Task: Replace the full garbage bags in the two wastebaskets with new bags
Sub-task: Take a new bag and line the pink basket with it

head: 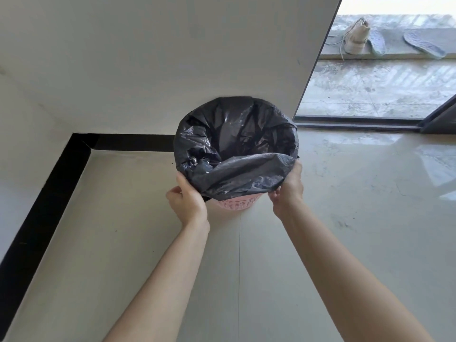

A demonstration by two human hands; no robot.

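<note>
Your left hand (188, 202) grips the bag's (234, 144) turned-over edge at the near left of the basket (238, 204). The thumb lies up along the black plastic and the fingers curl underneath. Your right hand (288, 188) takes the near right, fingers curled on the hem where it hangs over the rim. The hands are apart, one on each side, with the basket between them, just beyond your wrists.

The bag lines the basket with its mouth wide open, folded over the rim all round. The near flap droops lowest, and only a strip of pink lattice shows under it, between your hands. Inside, the plastic is crumpled and glossy.

The basket is close against the white wall (148, 70), over the pale floor (345, 230), with black skirting (49, 193) running into the corner on the left. To the right is a dark door frame (357, 118). Beyond it, a shoe (356, 37) and insoles (424, 45) lie on a ledge.
</note>
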